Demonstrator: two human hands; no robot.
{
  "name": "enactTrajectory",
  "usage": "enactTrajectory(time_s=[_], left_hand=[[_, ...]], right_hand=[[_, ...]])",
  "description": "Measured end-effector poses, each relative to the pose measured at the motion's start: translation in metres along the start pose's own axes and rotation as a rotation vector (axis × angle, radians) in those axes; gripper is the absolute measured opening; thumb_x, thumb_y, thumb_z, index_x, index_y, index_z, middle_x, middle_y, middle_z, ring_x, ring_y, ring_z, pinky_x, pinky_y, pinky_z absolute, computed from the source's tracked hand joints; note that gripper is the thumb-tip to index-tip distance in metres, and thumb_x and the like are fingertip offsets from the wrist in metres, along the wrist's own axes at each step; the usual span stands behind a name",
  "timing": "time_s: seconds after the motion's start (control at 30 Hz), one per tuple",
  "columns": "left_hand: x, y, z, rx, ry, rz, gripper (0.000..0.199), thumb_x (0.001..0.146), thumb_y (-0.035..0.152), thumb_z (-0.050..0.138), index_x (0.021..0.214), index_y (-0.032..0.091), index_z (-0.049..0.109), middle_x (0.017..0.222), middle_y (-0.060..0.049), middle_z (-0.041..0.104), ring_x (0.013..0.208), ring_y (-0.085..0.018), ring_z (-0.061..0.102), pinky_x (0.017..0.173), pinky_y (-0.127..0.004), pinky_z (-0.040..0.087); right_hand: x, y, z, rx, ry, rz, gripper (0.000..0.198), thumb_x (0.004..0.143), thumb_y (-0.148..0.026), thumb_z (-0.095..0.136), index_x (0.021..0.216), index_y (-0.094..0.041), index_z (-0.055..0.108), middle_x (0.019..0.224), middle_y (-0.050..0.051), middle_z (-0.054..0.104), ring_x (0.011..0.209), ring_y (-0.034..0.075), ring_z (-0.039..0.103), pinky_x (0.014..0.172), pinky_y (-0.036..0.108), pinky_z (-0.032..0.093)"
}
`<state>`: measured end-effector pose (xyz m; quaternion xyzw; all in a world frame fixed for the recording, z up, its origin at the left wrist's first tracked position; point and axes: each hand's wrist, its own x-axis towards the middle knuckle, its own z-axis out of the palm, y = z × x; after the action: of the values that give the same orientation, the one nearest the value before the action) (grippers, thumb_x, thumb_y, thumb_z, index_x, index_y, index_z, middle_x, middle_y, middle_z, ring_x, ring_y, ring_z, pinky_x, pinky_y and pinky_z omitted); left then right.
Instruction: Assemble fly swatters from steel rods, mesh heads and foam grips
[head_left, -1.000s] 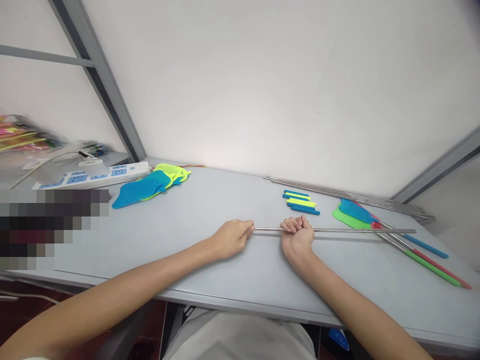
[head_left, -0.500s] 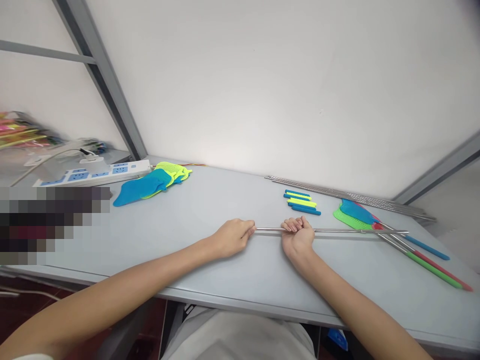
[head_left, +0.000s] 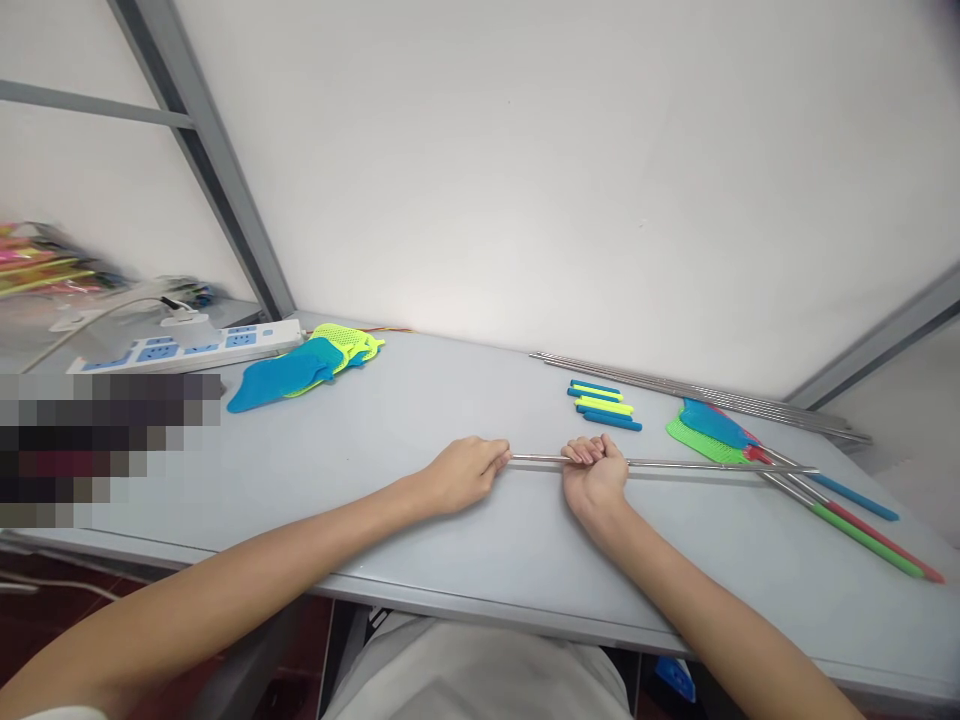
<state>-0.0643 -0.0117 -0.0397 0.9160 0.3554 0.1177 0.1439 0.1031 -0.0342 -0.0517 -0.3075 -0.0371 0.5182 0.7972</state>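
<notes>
A thin metal rod stretches sideways above the desk, held in both hands. My left hand pinches its left end between closed fingers. My right hand is turned palm up, with its fingers curled around the rod farther right. The rod's far end passes over the shafts of finished fly swatters, which have blue, green and red handles. Just beyond my right hand lie several short blue and yellow handle sleeves. Blue and yellow swatter heads are piled at the back left.
A bundle of metal rods lies along the wall at the back right. The white power strip sits at the left with a cable plugged in. Metal frame posts rise beside the desk. A pixelated patch hides the left side.
The rod's right end has dipped very slightly towards me. Both hands keep their hold in nearly the same place.
</notes>
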Motion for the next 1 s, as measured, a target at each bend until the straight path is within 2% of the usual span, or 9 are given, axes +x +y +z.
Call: enactTrajectory(time_s=[0.4,1.0], left_hand=[[-0.001,0.006,0.001,0.056,-0.009,0.008,0.026,0.084,0.025,0.023,0.066,0.019,0.041,0.053,0.001,0.045,0.049,-0.012,0.043,0.048,-0.022,0.031],[-0.003,0.014,0.006,0.095,-0.007,0.060,0.028,0.085,0.027,0.020,0.066,0.019,0.039,0.052,0.002,0.045,0.046,-0.011,0.042,0.045,-0.022,0.028]], right_hand=[[-0.003,0.003,-0.002,-0.028,-0.005,-0.007,0.026,0.077,-0.019,0.026,0.052,-0.017,0.019,0.042,-0.009,0.015,0.032,0.003,0.020,0.034,0.017,0.021],[-0.012,0.008,0.000,0.066,0.002,0.054,0.027,0.076,-0.022,0.033,0.052,-0.017,0.022,0.040,-0.009,0.017,0.032,0.003,0.021,0.033,0.017,0.020]])
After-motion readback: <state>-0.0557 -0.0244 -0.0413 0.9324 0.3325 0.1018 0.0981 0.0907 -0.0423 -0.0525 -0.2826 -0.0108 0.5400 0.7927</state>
